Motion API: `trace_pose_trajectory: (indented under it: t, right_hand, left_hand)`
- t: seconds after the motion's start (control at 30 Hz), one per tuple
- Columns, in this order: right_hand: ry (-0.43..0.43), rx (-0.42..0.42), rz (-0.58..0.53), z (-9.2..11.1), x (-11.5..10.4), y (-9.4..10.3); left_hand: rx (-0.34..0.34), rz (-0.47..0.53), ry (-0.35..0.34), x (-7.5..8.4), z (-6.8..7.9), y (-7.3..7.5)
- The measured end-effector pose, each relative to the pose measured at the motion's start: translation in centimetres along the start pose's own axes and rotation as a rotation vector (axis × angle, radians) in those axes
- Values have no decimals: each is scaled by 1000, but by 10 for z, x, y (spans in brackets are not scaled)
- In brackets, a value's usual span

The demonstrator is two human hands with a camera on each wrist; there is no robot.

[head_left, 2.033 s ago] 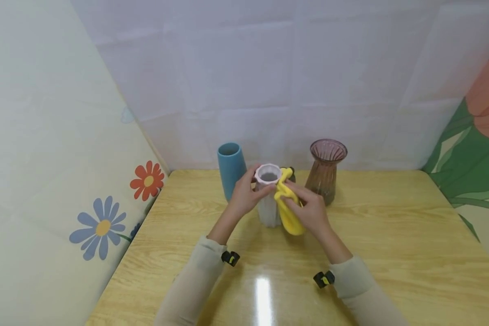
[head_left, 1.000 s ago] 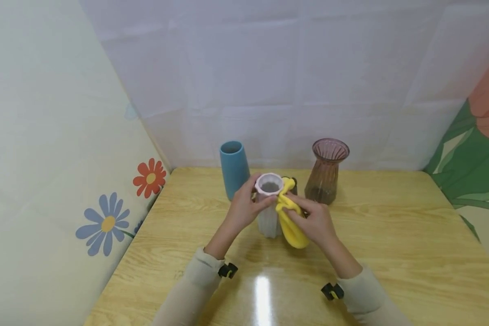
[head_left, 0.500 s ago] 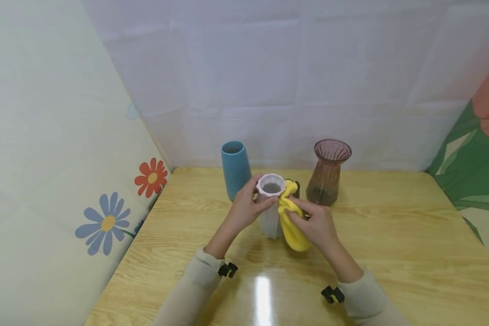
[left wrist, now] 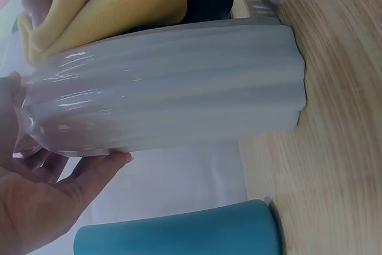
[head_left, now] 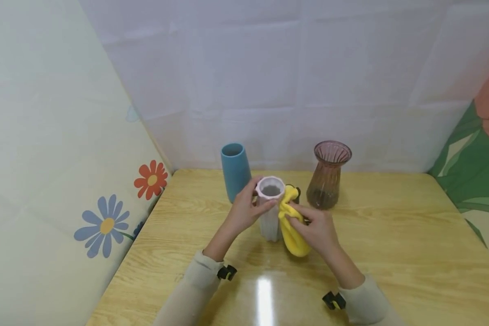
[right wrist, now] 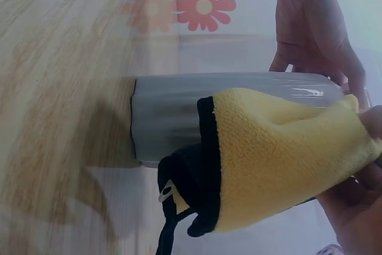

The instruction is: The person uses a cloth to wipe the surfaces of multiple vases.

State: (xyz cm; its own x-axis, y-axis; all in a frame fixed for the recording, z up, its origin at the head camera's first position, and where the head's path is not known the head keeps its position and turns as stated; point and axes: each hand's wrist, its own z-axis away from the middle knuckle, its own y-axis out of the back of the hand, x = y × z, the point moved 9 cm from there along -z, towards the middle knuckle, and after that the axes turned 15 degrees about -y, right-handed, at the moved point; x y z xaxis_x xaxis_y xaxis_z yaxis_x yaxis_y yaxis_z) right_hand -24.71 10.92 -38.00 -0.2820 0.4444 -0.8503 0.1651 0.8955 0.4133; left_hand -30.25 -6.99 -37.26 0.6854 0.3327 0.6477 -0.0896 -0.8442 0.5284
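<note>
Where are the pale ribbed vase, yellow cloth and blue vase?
Pale ribbed vase (left wrist: pixel 173 88): left wrist view, middle of its side.
Yellow cloth (right wrist: pixel 277 153): right wrist view, its fuzzy face.
Blue vase (head_left: pixel 235 174): head view, middle of its outer wall.

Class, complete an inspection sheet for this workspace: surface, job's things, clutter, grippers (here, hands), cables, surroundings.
Surface: wood-grain table, bright reflection between the forearms.
Job's things: ribbed white vase; black-edged yellow cloth bunched beside it.
Clutter: blue vase and purple glass vase, both upright farther back.
Grippers: left hand holds the white vase near its rim; right hand pinches the cloth.
Cables: nothing seen.
Surroundings: pale backdrop behind; flower-printed sheet at left.
</note>
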Motion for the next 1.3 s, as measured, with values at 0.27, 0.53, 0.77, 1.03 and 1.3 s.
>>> trace_pose_trajectory:
  t: [0.27,0.53,0.77,1.03,1.3]
  right_hand:
    - [-23,-44,50,4,14,-5]
    - [-75,-150,143,6,29,-13]
    - [-84,-229,200,7,34,-20]
    - [-65,-350,307,9,41,-33]
    - [-64,-445,379,11,45,-44]
  left_hand:
    - [-1,7,-13,2,1,0]
    - [-5,37,-28,3,-1,-1]
    - [-20,42,-30,3,-1,-2]
    - [-45,63,-48,3,0,-3]
    - [-89,79,-42,1,0,-4]
